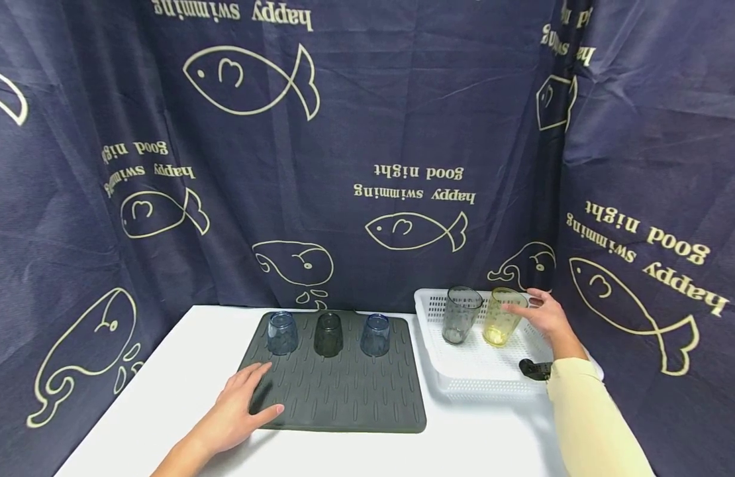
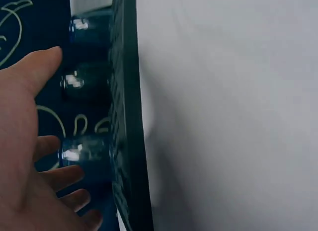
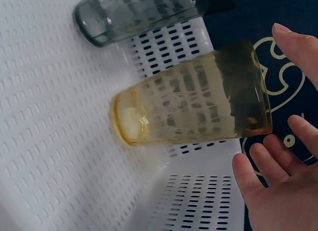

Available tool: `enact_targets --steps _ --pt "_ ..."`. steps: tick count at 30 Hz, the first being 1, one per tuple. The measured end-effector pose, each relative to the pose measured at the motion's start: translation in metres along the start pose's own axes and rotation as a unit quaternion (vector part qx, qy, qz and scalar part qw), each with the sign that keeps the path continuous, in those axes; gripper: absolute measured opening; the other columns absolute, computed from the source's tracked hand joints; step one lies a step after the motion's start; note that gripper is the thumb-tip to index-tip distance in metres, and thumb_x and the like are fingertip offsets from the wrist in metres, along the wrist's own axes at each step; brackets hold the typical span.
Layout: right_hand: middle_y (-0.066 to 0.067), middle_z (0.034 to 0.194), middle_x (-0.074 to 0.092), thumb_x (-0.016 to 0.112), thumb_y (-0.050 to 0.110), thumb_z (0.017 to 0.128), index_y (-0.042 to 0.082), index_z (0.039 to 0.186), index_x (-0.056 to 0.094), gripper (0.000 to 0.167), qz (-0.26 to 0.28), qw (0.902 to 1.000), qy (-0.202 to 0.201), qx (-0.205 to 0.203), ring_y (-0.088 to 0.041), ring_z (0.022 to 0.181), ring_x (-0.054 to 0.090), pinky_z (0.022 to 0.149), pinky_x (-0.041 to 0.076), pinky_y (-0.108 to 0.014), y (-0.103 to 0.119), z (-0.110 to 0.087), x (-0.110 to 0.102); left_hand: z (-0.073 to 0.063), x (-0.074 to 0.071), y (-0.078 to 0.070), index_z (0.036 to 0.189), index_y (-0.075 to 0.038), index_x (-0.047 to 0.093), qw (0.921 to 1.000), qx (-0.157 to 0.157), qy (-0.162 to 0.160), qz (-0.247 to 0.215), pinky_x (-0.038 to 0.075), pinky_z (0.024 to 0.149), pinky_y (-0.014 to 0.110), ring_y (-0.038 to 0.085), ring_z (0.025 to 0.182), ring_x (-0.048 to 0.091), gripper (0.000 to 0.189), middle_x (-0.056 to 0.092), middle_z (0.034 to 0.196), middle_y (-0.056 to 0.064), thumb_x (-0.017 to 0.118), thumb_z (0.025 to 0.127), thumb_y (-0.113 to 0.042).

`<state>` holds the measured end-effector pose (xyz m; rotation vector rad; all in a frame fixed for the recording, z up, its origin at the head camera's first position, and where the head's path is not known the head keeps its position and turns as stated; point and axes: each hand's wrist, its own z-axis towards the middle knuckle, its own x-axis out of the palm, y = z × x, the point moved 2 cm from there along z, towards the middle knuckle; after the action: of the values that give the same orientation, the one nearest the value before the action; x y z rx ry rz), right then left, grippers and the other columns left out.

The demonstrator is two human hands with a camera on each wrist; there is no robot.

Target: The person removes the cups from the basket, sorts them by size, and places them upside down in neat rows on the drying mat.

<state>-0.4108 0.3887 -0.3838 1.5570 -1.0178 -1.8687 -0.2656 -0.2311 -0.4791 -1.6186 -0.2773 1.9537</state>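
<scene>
A clear yellow glass [image 1: 502, 317] stands upright in the white basket. My right hand [image 1: 543, 315] is beside its rim, thumb and fingers spread. In the right wrist view a gap shows between the fingers [image 3: 247, 177] and the yellow glass [image 3: 191, 99]. Left of it stands a grey glass [image 1: 461, 315]. My left hand [image 1: 233, 407], fingers extended and holding nothing, is at the left edge of the dark drying mat [image 1: 343, 404]. Along the mat's back, upside down, are a blue glass [image 1: 282, 333], a dark glass [image 1: 328, 334] and another blue glass [image 1: 375, 335].
The white perforated basket [image 1: 481, 374] occupies the right side of the white table [image 1: 463, 437], just right of the mat. A black object [image 1: 536, 370] is at the right wrist, over the basket. Dark blue fish-print curtains [image 1: 355, 146] enclose the back and sides.
</scene>
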Motion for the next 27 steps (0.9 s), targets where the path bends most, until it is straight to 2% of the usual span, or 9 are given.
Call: enact_targets --steps 3,7,10,12,17,19,23,27 --pt "-0.038 0.159 0.027 0.080 0.037 0.088 -0.005 0.160 0.018 0.103 0.005 0.9999 0.010 0.004 -0.052 0.147 0.030 0.122 0.029 -0.060 -0.003 0.003 0.003 0.000 0.005 -0.009 0.153 -0.007 0.043 0.9995 0.012 -0.012 -0.028 0.038 0.110 0.069 0.048 0.143 0.041 0.085 0.045 0.153 0.021 0.076 0.089 -0.051" --pt "-0.038 0.159 0.027 0.080 0.035 0.088 -0.006 0.160 0.015 0.105 0.020 0.9995 0.015 0.017 -0.052 0.148 0.030 0.123 0.028 -0.060 -0.007 0.006 0.006 0.000 0.012 -0.021 0.155 -0.012 0.042 0.9979 0.003 -0.003 -0.065 0.036 0.113 0.068 0.044 0.145 0.039 0.083 0.044 0.155 0.015 0.077 0.089 -0.049" --pt "-0.038 0.159 0.027 0.080 0.035 0.088 -0.007 0.160 0.013 0.106 0.032 0.9989 0.019 0.028 -0.051 0.146 0.033 0.121 0.032 -0.058 -0.012 0.007 0.006 -0.001 0.015 -0.031 0.156 -0.016 0.040 0.9960 -0.009 0.015 -0.087 0.035 0.113 0.069 0.043 0.148 0.036 0.083 0.042 0.157 0.012 0.076 0.089 -0.050" --pt "-0.037 0.158 0.029 0.080 0.035 0.089 -0.007 0.159 0.014 0.105 0.034 0.9987 0.019 0.031 -0.048 0.141 0.039 0.114 0.042 -0.054 -0.015 0.008 0.006 -0.002 0.016 -0.037 0.157 -0.018 0.039 0.9947 -0.010 0.023 -0.100 0.035 0.114 0.069 0.042 0.149 0.035 0.082 0.042 0.158 0.011 0.076 0.090 -0.049" --pt "-0.038 0.155 0.032 0.080 0.036 0.088 -0.008 0.159 0.013 0.108 0.038 0.9983 0.033 0.029 -0.049 0.135 0.046 0.110 0.046 -0.053 -0.021 0.014 0.010 -0.007 0.021 -0.044 0.156 -0.020 0.040 0.9927 0.001 0.017 -0.119 0.037 0.114 0.066 0.037 0.148 0.037 0.081 0.044 0.156 0.006 0.077 0.090 -0.046" --pt "-0.039 0.156 0.030 0.081 0.034 0.088 -0.009 0.159 0.011 0.108 0.046 0.9975 0.042 0.034 -0.052 0.139 0.043 0.115 0.041 -0.057 -0.024 0.018 0.013 -0.008 0.024 -0.044 0.156 -0.020 0.041 0.9926 0.004 0.010 -0.121 0.037 0.114 0.065 0.035 0.148 0.038 0.080 0.046 0.155 0.005 0.078 0.089 -0.046" --pt "-0.038 0.158 0.028 0.081 0.028 0.087 -0.010 0.159 0.011 0.107 0.067 0.9958 0.043 0.046 -0.050 0.144 0.038 0.118 0.038 -0.059 -0.024 0.021 0.018 -0.009 0.027 -0.049 0.155 -0.021 0.042 0.9922 0.005 0.003 -0.124 0.037 0.115 0.062 0.031 0.148 0.039 0.080 0.047 0.154 0.001 0.079 0.088 -0.045" --pt "-0.038 0.159 0.026 0.080 0.020 0.088 -0.012 0.158 0.009 0.104 0.094 0.9937 0.048 0.039 -0.048 0.147 0.033 0.119 0.035 -0.062 -0.019 0.022 0.019 -0.010 0.029 -0.052 0.154 -0.021 0.043 0.9913 0.006 -0.006 -0.131 0.039 0.113 0.062 0.029 0.145 0.043 0.079 0.050 0.150 -0.001 0.080 0.087 -0.042"
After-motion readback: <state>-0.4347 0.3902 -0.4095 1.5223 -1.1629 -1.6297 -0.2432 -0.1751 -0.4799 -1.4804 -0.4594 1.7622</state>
